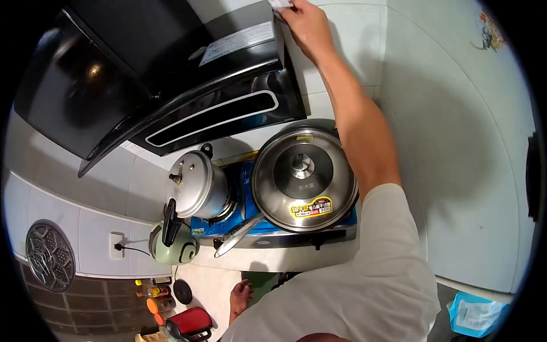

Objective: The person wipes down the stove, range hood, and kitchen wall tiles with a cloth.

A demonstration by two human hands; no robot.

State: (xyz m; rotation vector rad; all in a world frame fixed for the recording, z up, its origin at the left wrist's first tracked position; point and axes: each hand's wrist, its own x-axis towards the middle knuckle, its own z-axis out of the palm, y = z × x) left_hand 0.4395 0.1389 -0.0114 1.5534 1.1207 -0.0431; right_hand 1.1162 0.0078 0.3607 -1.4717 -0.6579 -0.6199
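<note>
My right hand is raised at the top of the view, its fingers closed on a white cloth or paper against the upper right end of the black range hood. Low in the view my left hand hangs near the counter edge, fingers curled; whether it holds anything is hidden. Under my right forearm a wok with a glass-and-steel lid sits on the blue gas stove. A silver pressure cooker stands on the left burner, its black handle pointing down.
A green appliance sits left of the stove, its cord running to a wall socket. Bottles, orange-lidded jars and a red kettle stand at lower left. A patterned round rack hangs on the wall. A blue bag is at lower right.
</note>
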